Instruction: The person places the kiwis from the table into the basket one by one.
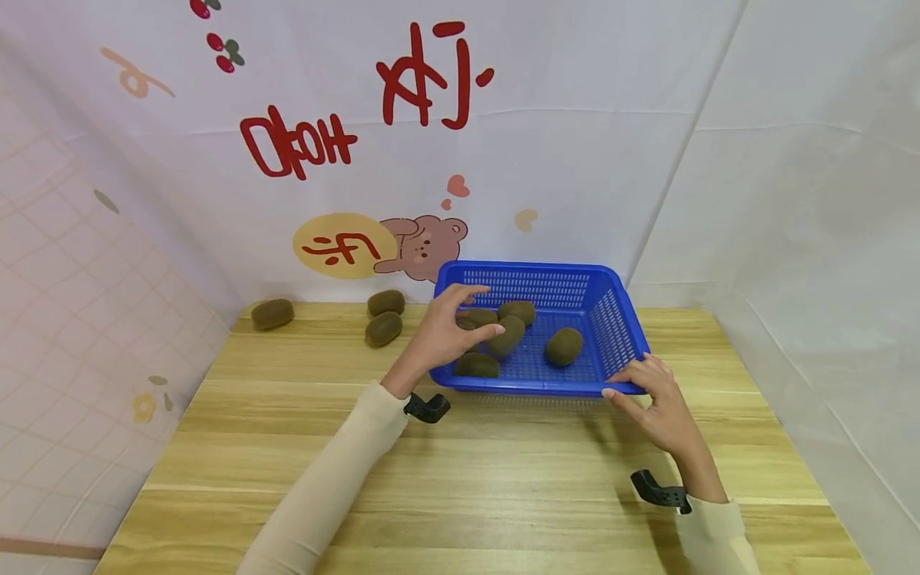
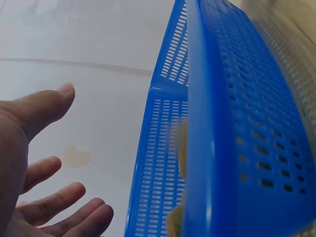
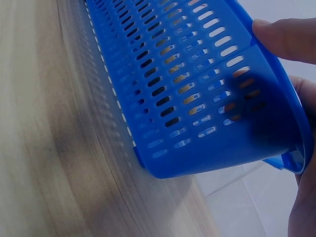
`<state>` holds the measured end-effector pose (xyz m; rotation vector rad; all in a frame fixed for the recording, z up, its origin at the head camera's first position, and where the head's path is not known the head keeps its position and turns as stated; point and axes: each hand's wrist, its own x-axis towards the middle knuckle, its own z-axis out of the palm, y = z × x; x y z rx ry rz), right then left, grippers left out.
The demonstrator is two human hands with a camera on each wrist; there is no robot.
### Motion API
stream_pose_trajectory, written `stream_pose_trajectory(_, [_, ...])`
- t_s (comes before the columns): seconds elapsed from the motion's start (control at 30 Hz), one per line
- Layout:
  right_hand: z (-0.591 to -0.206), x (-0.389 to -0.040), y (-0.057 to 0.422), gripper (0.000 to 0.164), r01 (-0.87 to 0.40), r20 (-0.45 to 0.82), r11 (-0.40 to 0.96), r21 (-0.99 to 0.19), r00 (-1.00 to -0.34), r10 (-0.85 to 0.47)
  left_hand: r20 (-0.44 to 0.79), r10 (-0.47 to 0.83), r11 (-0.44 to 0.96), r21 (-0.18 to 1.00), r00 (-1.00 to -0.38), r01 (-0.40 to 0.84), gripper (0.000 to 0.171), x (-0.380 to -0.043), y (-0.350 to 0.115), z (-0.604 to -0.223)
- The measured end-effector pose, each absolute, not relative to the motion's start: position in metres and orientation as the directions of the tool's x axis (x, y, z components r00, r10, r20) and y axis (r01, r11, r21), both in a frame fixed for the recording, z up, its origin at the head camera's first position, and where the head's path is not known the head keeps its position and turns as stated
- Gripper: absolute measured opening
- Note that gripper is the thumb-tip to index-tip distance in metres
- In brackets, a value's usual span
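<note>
A blue plastic basket [image 1: 528, 386] holds several brown kiwifruit. One kiwifruit [image 1: 564, 346] sits apart in its middle right, while others, such as the kiwifruit [image 1: 477, 366] by the front wall, cluster on the left. Over that left end hovers my left hand [image 1: 442, 331], thumb and fingers spread apart around nothing. It overlaps part of the cluster in the head view. In the left wrist view its fingers [image 2: 54, 200] stay outside the basket's outline. My right hand [image 1: 657, 407] grips the front right corner of the rim, with the thumb [image 3: 286, 38] on the outer side.
On the wooden table [image 1: 302, 447], left of the basket, lie two kiwifruit [image 1: 384, 328] close together. A single kiwifruit [image 1: 273, 314] rests at the far left back edge. A printed white cloth [image 1: 575, 144] hangs behind the table and at both sides.
</note>
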<state>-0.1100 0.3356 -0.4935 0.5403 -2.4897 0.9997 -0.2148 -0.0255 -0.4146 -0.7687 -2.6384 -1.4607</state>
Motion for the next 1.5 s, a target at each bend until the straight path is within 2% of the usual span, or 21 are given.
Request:
stream_pose_trajectory(0.47, [-0.492, -0.110, 0.334, 0.028, -0.468, 0.482, 0.682, -0.563, -0.856, -0.190, 0.209, 0.373, 0.543, 0.741, -0.904, 0.395, 0.088, -0.216, -0.055, -0.408])
stream_pose_trajectory(0.77, [-0.493, -0.110, 0.335, 0.028, -0.466, 0.481, 0.680, -0.565, -0.857, -0.187, 0.268, 0.356, 0.640, 0.628, -0.895, 0.443, 0.097, -0.225, -0.079, -0.411])
stream_pose_trajectory(1.03, [-0.494, -0.110, 0.335, 0.026, -0.461, 0.478, 0.679, -0.571, -0.859, -0.180, 0.332, 0.317, 0.680, 0.574, -0.888, 0.457, 0.101, -0.234, -0.104, -0.414])
stream_pose_trajectory(1.27, [-0.494, -0.110, 0.335, 0.023, -0.461, 0.480, 0.679, -0.571, -0.859, -0.180, 0.348, 0.265, 0.739, 0.525, -0.899, 0.421, 0.103, -0.241, -0.129, -0.419])
stream_pose_trajectory(1.5, [-0.494, -0.110, 0.335, 0.022, -0.463, 0.480, 0.678, -0.571, -0.858, -0.181, 0.349, 0.180, 0.768, 0.534, -0.919, 0.353, 0.109, -0.248, -0.157, -0.429])
